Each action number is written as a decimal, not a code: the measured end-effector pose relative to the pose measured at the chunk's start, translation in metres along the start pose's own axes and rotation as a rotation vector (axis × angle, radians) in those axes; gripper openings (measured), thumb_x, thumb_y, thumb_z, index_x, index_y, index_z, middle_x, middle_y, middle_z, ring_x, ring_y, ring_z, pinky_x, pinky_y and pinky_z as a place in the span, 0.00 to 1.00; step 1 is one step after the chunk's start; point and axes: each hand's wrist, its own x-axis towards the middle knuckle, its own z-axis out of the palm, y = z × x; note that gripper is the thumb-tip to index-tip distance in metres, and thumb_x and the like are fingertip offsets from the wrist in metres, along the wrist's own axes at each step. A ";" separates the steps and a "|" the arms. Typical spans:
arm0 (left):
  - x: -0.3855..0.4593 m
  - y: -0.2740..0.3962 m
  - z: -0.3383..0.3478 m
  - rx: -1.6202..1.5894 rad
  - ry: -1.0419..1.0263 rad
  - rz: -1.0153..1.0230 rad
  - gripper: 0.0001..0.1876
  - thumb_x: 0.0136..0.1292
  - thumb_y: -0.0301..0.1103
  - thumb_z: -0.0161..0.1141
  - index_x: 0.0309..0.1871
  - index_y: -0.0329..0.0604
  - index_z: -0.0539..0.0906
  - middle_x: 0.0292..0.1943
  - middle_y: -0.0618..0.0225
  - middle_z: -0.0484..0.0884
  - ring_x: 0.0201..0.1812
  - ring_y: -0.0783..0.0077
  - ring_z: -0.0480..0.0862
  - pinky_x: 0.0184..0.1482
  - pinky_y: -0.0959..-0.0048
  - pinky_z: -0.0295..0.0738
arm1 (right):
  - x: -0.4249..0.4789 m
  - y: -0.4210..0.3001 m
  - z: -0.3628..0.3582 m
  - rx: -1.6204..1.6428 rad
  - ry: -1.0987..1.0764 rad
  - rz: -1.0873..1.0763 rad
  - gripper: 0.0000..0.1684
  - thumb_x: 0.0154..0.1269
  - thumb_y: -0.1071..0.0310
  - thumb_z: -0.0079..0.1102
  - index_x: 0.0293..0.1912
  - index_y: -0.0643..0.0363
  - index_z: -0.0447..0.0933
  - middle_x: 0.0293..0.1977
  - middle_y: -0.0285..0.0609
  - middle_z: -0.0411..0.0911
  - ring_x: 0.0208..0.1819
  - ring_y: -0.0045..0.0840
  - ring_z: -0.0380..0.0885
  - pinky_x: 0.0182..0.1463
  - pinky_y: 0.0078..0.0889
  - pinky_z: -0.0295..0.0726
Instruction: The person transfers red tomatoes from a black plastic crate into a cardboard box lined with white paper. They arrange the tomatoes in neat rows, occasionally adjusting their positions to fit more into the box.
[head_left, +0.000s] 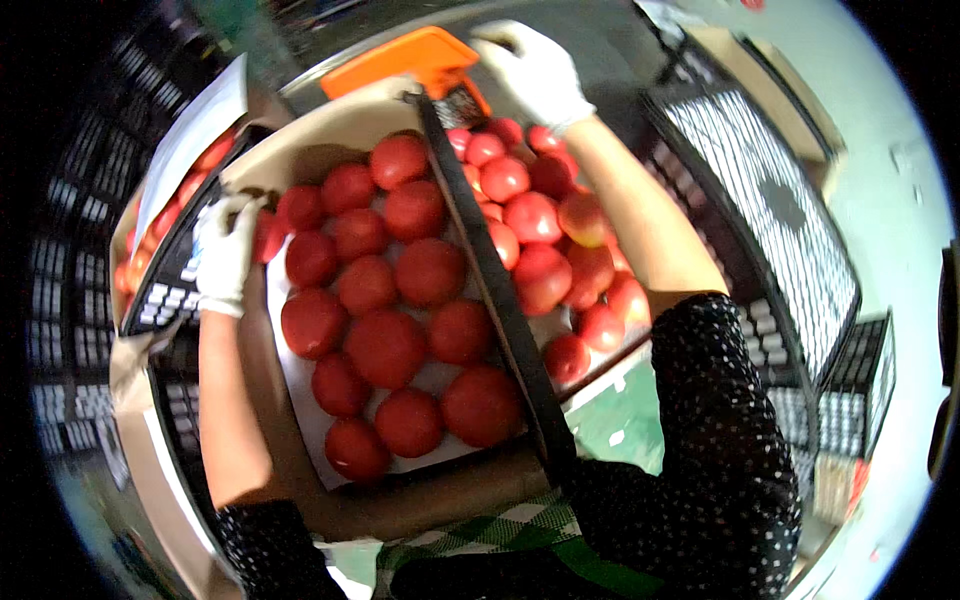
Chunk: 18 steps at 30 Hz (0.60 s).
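My left hand (229, 247), in a white glove, is at the left wall of a paper-lined crate (487, 277) of red tomatoes (386, 349). Its fingers are bent beside a tomato (268, 236) in the crate's upper left; whether they grip it cannot be told. My right hand (536, 75), also gloved in white, is above the far end of a second group of tomatoes (532, 217) on the right. The fingers curl beside an orange plastic tray (405, 60); the palm side is hidden, and any hold is unclear.
Left of the crate, more tomatoes (169, 217) lie in another lined crate, partly under a white sheet (191, 142). Black slatted plastic crates (765, 195) stand at the right. Further black crates (75, 262) are stacked at the far left. Green floor (622, 412) shows near my right sleeve.
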 end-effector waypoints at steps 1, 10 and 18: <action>0.004 0.013 0.001 0.023 0.020 0.028 0.04 0.62 0.29 0.63 0.33 0.41 0.86 0.32 0.57 0.87 0.37 0.56 0.86 0.44 0.63 0.78 | 0.009 0.054 -0.005 -0.154 -0.135 0.043 0.26 0.68 0.49 0.55 0.49 0.64 0.82 0.46 0.56 0.83 0.48 0.44 0.83 0.55 0.37 0.80; 0.002 0.028 0.005 0.213 0.045 -0.086 0.10 0.58 0.47 0.65 0.31 0.53 0.88 0.32 0.59 0.87 0.38 0.54 0.87 0.43 0.58 0.81 | -0.063 0.298 0.048 -0.604 -0.771 0.718 0.53 0.53 0.50 0.70 0.75 0.47 0.58 0.66 0.59 0.70 0.69 0.50 0.69 0.70 0.43 0.72; -0.005 0.030 -0.011 0.200 -0.016 -0.194 0.13 0.59 0.49 0.65 0.32 0.51 0.87 0.33 0.58 0.87 0.41 0.52 0.86 0.48 0.58 0.79 | -0.054 0.243 0.062 -0.632 -0.800 0.783 0.56 0.51 0.51 0.73 0.76 0.41 0.55 0.70 0.63 0.63 0.70 0.55 0.65 0.71 0.50 0.70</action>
